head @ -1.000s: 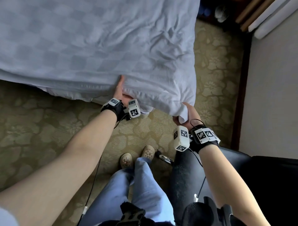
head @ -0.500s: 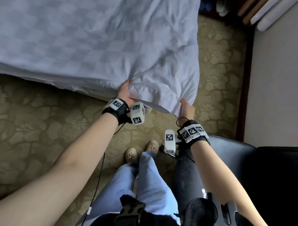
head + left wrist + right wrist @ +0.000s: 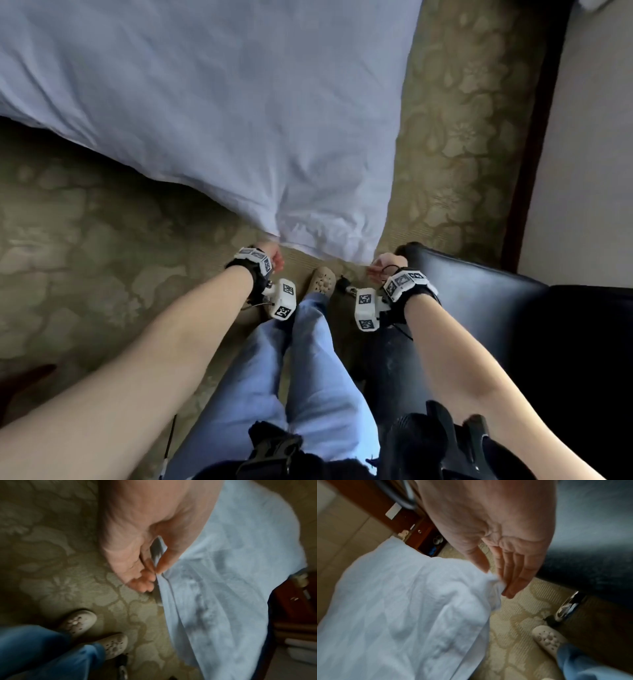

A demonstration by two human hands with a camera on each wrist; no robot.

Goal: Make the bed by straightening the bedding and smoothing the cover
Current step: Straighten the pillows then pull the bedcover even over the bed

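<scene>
The cover (image 3: 212, 113) is lying across the bed, its near corner being drawn out over the carpet (image 3: 78, 246) toward the person. On the left, the near hem is being pinched between thumb and curled fingers of the left hand (image 3: 137, 555). On the right, the corner tip is being pinched lightly between thumb and nearly straight fingers of the right hand (image 3: 503, 555), just beside the dark chair (image 3: 513, 308). The straightening step is judged to be in progress. Next, an even pull is being called for, then lowering the edge and smoothing the creases near the corner.
</scene>
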